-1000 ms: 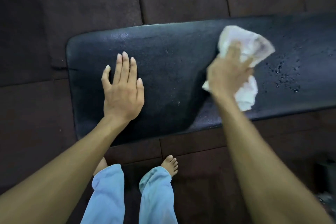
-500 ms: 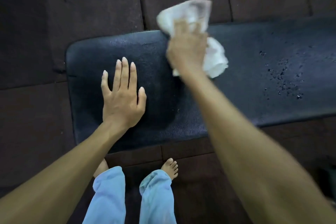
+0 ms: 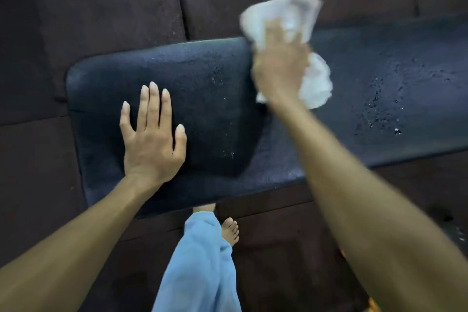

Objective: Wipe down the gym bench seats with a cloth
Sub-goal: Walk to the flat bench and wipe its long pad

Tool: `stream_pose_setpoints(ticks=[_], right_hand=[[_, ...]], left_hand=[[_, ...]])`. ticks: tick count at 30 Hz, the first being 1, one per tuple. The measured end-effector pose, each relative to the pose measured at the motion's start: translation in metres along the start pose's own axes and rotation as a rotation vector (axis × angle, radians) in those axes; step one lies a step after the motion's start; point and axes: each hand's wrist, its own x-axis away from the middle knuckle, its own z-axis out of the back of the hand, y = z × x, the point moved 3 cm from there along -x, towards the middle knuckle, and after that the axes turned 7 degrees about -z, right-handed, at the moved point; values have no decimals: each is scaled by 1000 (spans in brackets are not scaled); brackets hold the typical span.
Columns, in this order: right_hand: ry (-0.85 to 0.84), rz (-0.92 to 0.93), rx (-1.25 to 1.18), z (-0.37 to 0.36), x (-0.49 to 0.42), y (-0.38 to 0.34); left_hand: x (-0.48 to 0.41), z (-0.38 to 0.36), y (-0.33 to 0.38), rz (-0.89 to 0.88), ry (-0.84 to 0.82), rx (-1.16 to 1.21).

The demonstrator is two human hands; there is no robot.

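A black padded gym bench seat (image 3: 212, 99) stretches from left of centre to the right edge. My left hand (image 3: 152, 139) lies flat on its left end, fingers straight and spread. My right hand (image 3: 281, 66) grips a crumpled white cloth (image 3: 314, 83) at the seat's far edge, near the middle. The cloth bulges out above and to the right of the fingers and is motion-blurred. Water droplets (image 3: 379, 106) speckle the seat to the right of the cloth.
Dark rubber floor tiles (image 3: 106, 7) surround the bench. My legs in light blue trousers (image 3: 202, 261) and a bare foot (image 3: 230, 230) stand close to the seat's near edge. Something orange (image 3: 372, 304) shows at the lower right.
My right hand swept the cloth from the seat's right part leftward to the far edge, then stayed there. The view shifted so the bench sits slightly further right. My left hand stayed flat.
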Motion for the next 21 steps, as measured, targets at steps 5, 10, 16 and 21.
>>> stream_pose_setpoints(ticks=[5, 10, 16, 21], right_hand=[[-5, 524, 86, -12, 92, 37], [-9, 210, 235, 23, 22, 167], [93, -150, 31, 26, -51, 109], [49, 381, 169, 22, 4, 184]], left_hand=[[0, 5, 3, 48, -12, 48], [-9, 12, 15, 104, -15, 95], [-94, 10, 121, -147, -7, 170], [-122, -10, 163, -24, 12, 97]])
